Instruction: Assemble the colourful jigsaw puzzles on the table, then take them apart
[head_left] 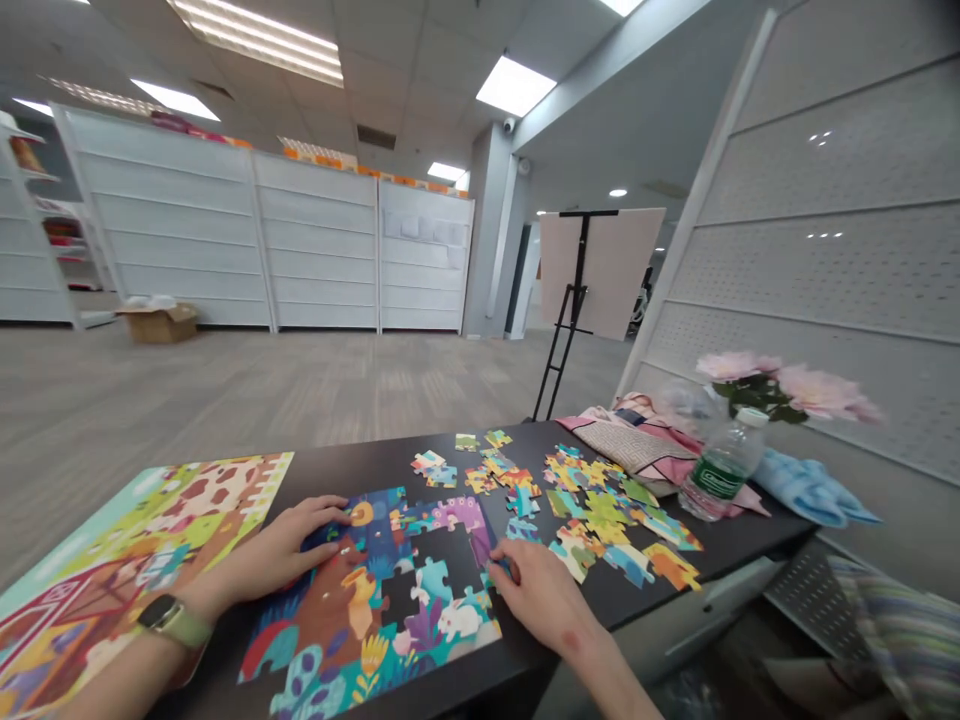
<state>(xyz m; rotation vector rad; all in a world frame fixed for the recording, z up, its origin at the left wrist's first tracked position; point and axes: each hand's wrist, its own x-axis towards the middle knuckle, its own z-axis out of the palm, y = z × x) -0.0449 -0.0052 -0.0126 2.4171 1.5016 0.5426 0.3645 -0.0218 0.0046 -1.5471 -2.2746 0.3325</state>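
Observation:
A partly joined jigsaw puzzle [345,600] with a brown bear and a white rabbit lies on the dark tabletop, with gaps in its middle. My left hand [300,540] rests on its upper left part, fingers stretched out and holding nothing. At the right edge, my right hand [536,590] has thumb and forefinger closed on a purple puzzle piece [480,545], partly hidden by the fingertips. Loose puzzle pieces [604,515] lie spread beyond and to the right of this hand. A smaller group of pieces [435,470] sits near the far edge.
At the left lies a farm picture board [217,495], partly under my left forearm. A water bottle [724,465], pink flowers [817,390] and folded cloths [645,445] stand or lie at the right end. Beyond the table are an easel [577,290] and a cardboard box [159,322].

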